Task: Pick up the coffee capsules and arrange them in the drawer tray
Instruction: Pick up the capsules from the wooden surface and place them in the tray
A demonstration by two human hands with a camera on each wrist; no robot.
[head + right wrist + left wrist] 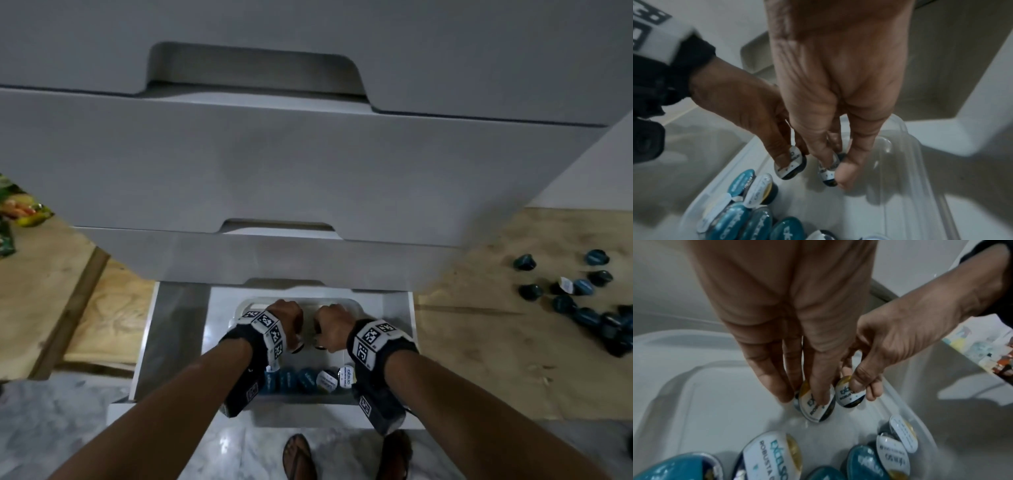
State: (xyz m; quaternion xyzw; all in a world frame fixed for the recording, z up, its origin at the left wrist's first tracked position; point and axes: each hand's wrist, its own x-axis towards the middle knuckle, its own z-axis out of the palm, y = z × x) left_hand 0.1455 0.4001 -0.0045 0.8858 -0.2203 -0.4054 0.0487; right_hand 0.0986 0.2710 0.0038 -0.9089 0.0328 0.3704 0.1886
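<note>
Both my hands reach down into the clear plastic tray [347, 301] in the open bottom drawer. My left hand [290, 323] pinches a white-lidded dark coffee capsule [816, 404] by its rim, just above the tray floor. Beside it, my right hand [329, 325] pinches a second white-lidded capsule [829, 169] the same way. The two held capsules hang about a finger-width apart. A row of teal and white-lidded capsules [303, 378] stands on edge along the tray's near side. Several loose dark teal capsules [582, 298] lie on the floor at the right.
Closed white drawer fronts [274, 164] overhang the open drawer from above. The drawer's left section [174, 329] holds no tray. Colourful snack packets [17, 209] lie on the plywood floor at far left. A person's sandalled feet [298, 455] stand on marble tile below the drawer.
</note>
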